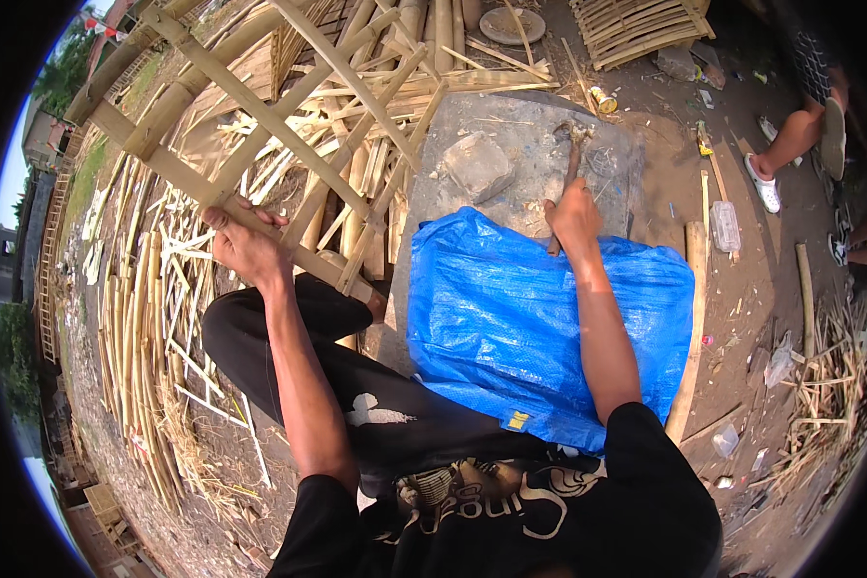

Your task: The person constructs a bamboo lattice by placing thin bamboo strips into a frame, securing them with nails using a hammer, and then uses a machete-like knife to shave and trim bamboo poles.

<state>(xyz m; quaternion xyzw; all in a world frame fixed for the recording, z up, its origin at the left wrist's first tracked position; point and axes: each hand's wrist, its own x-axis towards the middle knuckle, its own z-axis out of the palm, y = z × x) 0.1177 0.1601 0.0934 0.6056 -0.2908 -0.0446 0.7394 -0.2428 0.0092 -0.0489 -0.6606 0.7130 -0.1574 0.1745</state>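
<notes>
One hammer (right hand gripping) points away, head far

One view only — a wide fisheye on the person's head, looking steeply down and slightly forward. It sits close over the forearms, which enter from the lower edge, and the lap; the ground beyond bends toward a dark round rim — no second view shares the scene.

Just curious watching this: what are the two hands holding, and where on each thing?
The left hand grips a slat of the bamboo frame at its lower rail. The right hand holds a hammer by its handle.
</notes>
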